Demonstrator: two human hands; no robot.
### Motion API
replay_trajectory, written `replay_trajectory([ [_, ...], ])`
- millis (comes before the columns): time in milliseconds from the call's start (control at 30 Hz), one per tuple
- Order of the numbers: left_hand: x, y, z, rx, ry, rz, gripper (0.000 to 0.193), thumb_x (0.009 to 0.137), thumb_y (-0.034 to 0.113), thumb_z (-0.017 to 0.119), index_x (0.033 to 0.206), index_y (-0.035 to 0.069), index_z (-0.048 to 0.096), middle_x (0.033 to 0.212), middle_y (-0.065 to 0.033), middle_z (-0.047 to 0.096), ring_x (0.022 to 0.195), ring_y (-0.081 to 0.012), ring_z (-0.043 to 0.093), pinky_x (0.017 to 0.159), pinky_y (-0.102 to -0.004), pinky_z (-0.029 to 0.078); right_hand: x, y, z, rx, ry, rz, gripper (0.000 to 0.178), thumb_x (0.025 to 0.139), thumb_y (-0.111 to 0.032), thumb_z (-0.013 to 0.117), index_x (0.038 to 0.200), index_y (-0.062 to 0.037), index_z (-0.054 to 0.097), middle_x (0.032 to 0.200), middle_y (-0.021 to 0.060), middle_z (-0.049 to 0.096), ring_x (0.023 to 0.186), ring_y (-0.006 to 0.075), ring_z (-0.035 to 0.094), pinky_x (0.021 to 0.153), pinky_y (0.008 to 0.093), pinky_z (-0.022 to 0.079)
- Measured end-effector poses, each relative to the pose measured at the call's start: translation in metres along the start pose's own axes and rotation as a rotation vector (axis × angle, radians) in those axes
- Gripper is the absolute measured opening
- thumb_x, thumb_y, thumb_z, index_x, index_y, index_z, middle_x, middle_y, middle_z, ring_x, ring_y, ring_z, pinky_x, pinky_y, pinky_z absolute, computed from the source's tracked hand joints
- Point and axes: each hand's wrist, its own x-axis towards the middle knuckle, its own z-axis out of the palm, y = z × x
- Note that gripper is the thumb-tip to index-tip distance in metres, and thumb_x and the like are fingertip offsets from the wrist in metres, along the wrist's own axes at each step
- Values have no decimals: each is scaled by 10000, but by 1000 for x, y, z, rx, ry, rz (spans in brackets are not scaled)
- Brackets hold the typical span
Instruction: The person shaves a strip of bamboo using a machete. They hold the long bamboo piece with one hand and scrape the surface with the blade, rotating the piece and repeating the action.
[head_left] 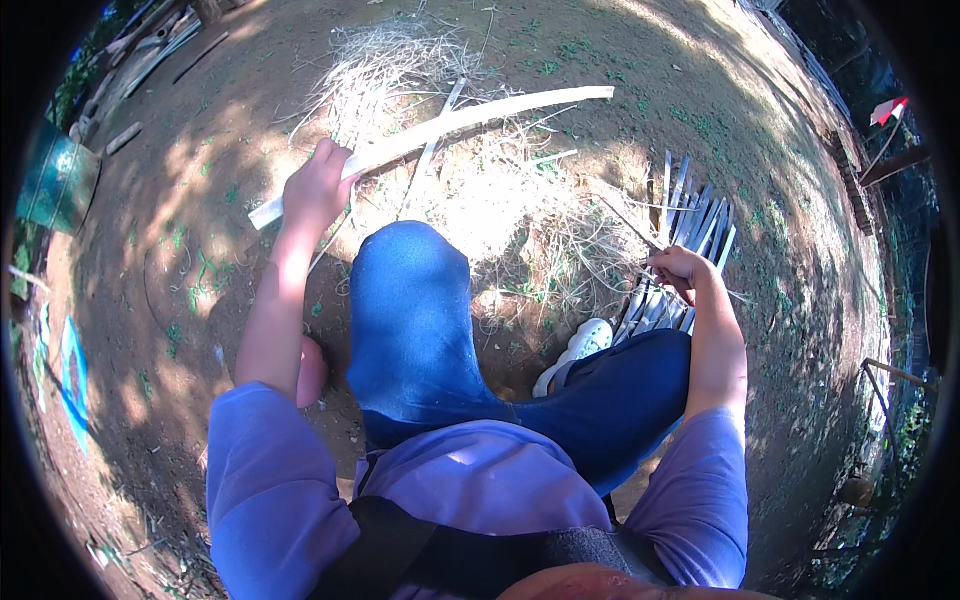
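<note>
Head view. Left hand out ahead, left of the bent knee; grip closed on a long pale strip close to its near-left end, a short stub jutting past the fist. Strip is held slantwise, its far end up and to the right, in front of a heap of curly shavings. A second, narrower strip passes behind it at an angle.

Right hand low on the right; grip closed on a thin dark stick-like piece that points up-left toward the shavings. Its exact kind: cannot tell.

Around the right hand: a fanned bundle of flat, greyish strips, lying on bare earth, partly covered by hand and leg. White shoe just beside it. Paler shavings farther out. Green ribbed container at far left.
</note>
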Motion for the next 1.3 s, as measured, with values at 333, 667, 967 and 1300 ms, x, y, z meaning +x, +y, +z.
replay_trajectory([
  [333, 124, 59, -156, 400, 54, 781, 310, 811, 139, 725, 1103, 70, 646, 993, -45, 582, 914, -251, 625, 765, -408, 503, -7, 36, -16, 51, 64, 96, 288, 912, -295, 719, 931, -14, 658, 840, 78, 660, 660, 185, 668, 611, 356, 590],
  [667, 175, 140, -178, 593, 365, 991, 302, 843, 172, 589, 1136, 195, 655, 1105, -5, 575, 1130, -173, 550, 1055, -424, 317, -12, 38, -19, -20, 69, 89, 296, 906, -313, 705, 865, -22, 671, 773, 82, 682, 676, 179, 692, 592, 344, 568],
  [967, 199, 175, -116, 467, 745, 721, 554, 908, 303, 667, 1419, 435, 497, 1546, 81, 395, 1460, -214, 268, 1196, -523, 47, -13, 40, -18, -92, 57, 23, 370, 927, -370, 680, 883, -2, 688, 785, 85, 677, 707, 195, 675, 665, 390, 558],
  [1300, 200, 238, -41, -1703, 501, 76, 850, 997, 90, 557, 1565, 26, -73, 1491, -271, 366, 1073, -273, 657, 886, -374, 554, 7, 72, -24, 80, 21, 139, 349, 935, -328, 648, 958, 20, 639, 859, 111, 667, 701, 218, 671, 641, 398, 577],
])
